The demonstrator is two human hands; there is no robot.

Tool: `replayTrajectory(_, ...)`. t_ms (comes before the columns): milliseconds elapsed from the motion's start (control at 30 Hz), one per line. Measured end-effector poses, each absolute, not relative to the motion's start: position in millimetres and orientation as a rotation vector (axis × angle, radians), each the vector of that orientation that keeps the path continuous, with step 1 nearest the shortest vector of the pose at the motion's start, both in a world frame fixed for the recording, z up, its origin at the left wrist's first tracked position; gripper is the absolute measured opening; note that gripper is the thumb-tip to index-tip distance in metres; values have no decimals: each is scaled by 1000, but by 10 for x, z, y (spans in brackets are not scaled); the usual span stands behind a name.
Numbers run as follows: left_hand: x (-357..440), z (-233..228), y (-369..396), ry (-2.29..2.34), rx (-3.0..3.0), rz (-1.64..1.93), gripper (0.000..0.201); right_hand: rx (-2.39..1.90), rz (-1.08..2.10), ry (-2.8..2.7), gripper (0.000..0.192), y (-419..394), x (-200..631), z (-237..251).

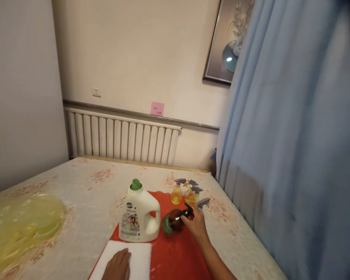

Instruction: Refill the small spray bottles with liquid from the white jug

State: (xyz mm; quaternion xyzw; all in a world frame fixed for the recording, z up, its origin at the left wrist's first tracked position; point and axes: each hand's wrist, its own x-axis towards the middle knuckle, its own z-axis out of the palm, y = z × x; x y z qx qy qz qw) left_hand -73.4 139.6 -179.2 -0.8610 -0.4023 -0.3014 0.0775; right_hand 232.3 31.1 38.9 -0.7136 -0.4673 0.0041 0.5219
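My right hand [196, 224] grips a dark brown spray bottle [175, 221] with a black trigger head and a green base, tilted over a red cloth [177, 256]. My left hand [117, 266] rests flat on a folded white towel [140, 252] at the cloth's near left corner. A white detergent jug [138, 216] with a green cap stands upright on the cloth, just left of the brown bottle. Behind my right hand stand three small yellow spray bottles [189, 193] with grey trigger heads.
All this lies on a bed with a pale floral cover [84, 194]. A yellow transparent plastic bag [20, 225] lies at the left. A white radiator [119, 136] runs along the back wall. A blue curtain [294, 155] hangs close on the right.
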Motion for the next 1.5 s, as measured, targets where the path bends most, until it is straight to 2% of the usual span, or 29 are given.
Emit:
replayTrajectory(233,-525,-1318,1185,-1491,-2772,-756,38,-1770,143,-1223,25,-58,2165,169)
replayTrajectory(300,-395,-1296,1080,-1485,-2849,-865,43,-1773,157,-1264,18,-96,2097,153)
replayTrajectory(400,-160,-1297,874,-1375,-3056,-1150,62,-1773,167,-1327,14,-131,1965,141)
replayTrajectory(467,-11,-1265,736,-1332,-3177,-1267,77,-1769,173,-1361,17,-153,1865,131)
replayTrajectory(567,131,-1180,600,-1347,-3263,-1394,88,-1763,192,-1412,26,-192,1719,106)
replayTrajectory(767,129,-1130,568,-1303,-3270,-1496,82,-1756,258,-1454,29,-249,1496,9)
replayTrajectory(900,112,-1078,557,-1386,-3252,-1402,77,-1758,273,-1408,33,-262,1395,-42)
replayTrajectory(1033,110,-1028,548,-1360,-3256,-1339,68,-1781,281,-1342,30,-238,1317,-42)
replayTrajectory(1200,97,-1105,579,-1331,-3240,-1347,69,-1812,249,-1254,23,-157,1261,-75)
replayTrajectory(1333,103,-1116,587,-1279,-3218,-1397,62,-1831,223,-1237,32,-118,1266,-200)
replayTrajectory(1500,106,-1101,576,-1232,-3182,-1468,65,-1811,244,-1229,49,-98,1322,-351)
